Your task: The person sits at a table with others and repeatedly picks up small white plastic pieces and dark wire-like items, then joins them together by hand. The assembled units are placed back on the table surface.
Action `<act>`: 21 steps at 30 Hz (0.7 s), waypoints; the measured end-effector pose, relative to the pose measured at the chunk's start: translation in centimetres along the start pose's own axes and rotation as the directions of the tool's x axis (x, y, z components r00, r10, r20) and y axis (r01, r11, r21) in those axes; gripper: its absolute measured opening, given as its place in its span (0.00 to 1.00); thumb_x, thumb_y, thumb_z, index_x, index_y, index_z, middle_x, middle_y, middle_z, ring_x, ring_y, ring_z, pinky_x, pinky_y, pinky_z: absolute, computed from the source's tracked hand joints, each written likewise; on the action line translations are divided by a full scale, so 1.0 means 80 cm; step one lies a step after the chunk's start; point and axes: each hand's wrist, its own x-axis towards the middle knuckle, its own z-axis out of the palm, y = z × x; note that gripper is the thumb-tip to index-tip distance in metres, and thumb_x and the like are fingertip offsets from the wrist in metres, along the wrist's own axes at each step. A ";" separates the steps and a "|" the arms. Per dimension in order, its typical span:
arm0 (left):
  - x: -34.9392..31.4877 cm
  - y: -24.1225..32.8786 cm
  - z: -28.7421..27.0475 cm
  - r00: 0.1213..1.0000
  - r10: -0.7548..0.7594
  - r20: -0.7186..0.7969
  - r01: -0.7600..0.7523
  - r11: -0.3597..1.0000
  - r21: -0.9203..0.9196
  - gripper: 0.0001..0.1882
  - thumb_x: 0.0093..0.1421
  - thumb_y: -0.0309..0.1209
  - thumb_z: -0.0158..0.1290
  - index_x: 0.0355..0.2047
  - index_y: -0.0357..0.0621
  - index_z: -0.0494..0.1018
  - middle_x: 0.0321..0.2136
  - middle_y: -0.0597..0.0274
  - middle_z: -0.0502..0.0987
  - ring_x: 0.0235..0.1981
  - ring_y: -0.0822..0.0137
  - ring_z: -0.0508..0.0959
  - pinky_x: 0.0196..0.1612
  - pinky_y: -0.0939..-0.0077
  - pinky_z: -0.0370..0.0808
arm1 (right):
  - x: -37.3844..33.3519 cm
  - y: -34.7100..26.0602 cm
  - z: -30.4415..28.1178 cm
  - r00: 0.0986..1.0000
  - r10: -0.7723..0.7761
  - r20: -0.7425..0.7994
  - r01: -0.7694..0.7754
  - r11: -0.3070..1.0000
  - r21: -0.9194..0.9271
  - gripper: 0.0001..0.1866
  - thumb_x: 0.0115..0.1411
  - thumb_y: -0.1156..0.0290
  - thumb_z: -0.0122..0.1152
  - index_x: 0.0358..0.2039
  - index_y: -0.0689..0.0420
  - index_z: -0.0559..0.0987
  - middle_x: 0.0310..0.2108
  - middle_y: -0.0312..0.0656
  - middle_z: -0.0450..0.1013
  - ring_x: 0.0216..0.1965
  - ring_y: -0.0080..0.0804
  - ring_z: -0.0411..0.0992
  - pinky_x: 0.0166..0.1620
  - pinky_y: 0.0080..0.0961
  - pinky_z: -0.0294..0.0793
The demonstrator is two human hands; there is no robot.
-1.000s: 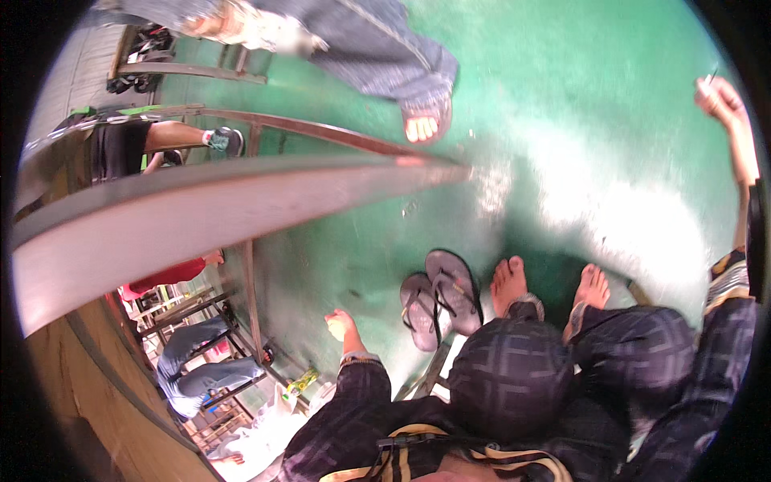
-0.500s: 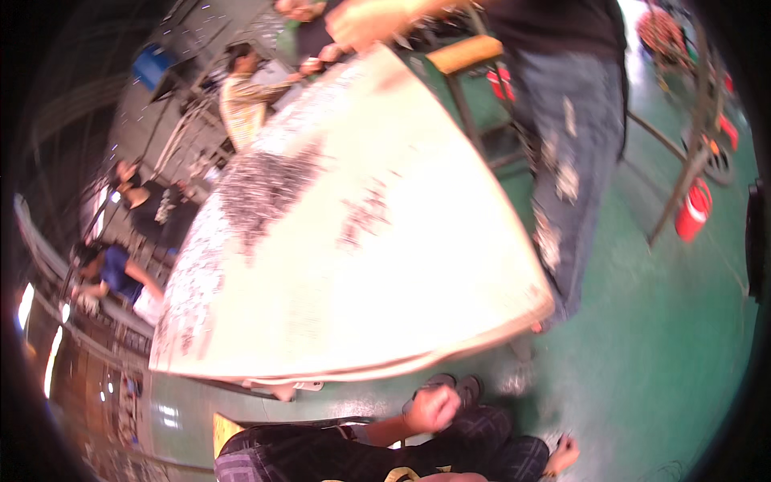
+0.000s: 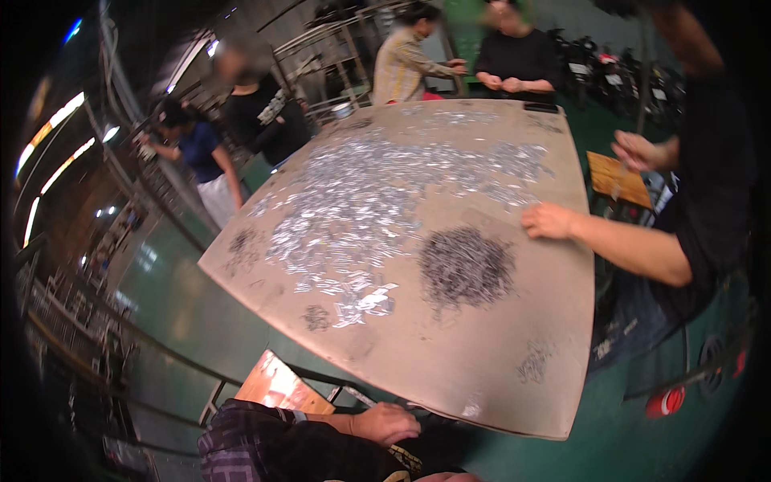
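Note:
My left hand (image 3: 385, 423) is low in the view, just below the near edge of the table (image 3: 530, 410) and over my dark clothing. Its fingers are curled in and no object shows in it. My right hand is out of sight. On the brown tabletop lies a broad spread of small shiny metal strips (image 3: 345, 201). Nearer the right is a dense pile of small dark thin pieces (image 3: 466, 267), too fine to name. A co-worker's hand (image 3: 548, 221) rests on the table beside that pile.
A wooden stool (image 3: 277, 381) stands by the near left edge, another stool (image 3: 618, 178) at the right. Several people are around the table and at the left. A red container (image 3: 665, 402) is on the green floor; motorbikes (image 3: 614, 76) stand at the back right.
My view has swung, and the whole tabletop now shows sharply instead of blurred and overbright. My left hand appears further left in the picture; my right hand has gone out of view.

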 end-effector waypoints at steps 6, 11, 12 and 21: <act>-0.024 -0.060 -0.157 0.732 -0.296 -0.614 0.522 0.823 0.225 0.06 0.56 0.24 0.53 0.36 0.44 0.71 0.25 0.50 0.76 0.27 0.49 0.78 0.31 0.60 0.76 | -0.049 -0.077 -0.019 0.988 -0.156 0.013 0.156 0.976 -0.152 0.22 0.58 0.49 0.59 0.39 0.55 0.83 0.35 0.49 0.79 0.38 0.47 0.77 0.44 0.39 0.73; -0.079 -0.150 -0.266 0.153 -0.366 -0.918 0.868 0.494 -0.052 0.05 0.65 0.30 0.45 0.39 0.44 0.66 0.25 0.48 0.77 0.26 0.44 0.77 0.30 0.56 0.72 | -0.093 -0.153 -0.076 0.927 -0.367 -0.080 0.358 0.928 -0.107 0.16 0.58 0.57 0.62 0.37 0.57 0.80 0.34 0.50 0.78 0.37 0.48 0.76 0.43 0.39 0.73; -0.095 -0.162 -0.278 0.056 -0.376 -0.925 0.893 0.433 -0.122 0.06 0.66 0.32 0.44 0.39 0.45 0.66 0.25 0.47 0.77 0.27 0.43 0.77 0.30 0.55 0.72 | -0.101 -0.174 -0.092 0.856 -0.491 -0.165 0.476 0.871 -0.122 0.14 0.59 0.59 0.62 0.36 0.58 0.80 0.32 0.50 0.77 0.35 0.48 0.75 0.42 0.39 0.73; -0.112 -0.194 -0.287 0.094 -0.540 -0.837 0.973 0.229 -0.039 0.09 0.67 0.38 0.42 0.41 0.50 0.65 0.25 0.44 0.77 0.28 0.40 0.76 0.32 0.46 0.68 | -0.188 -0.427 -0.266 0.553 -0.788 -0.272 0.705 0.616 -0.351 0.15 0.60 0.63 0.62 0.36 0.64 0.78 0.26 0.46 0.75 0.30 0.38 0.73 0.37 0.32 0.73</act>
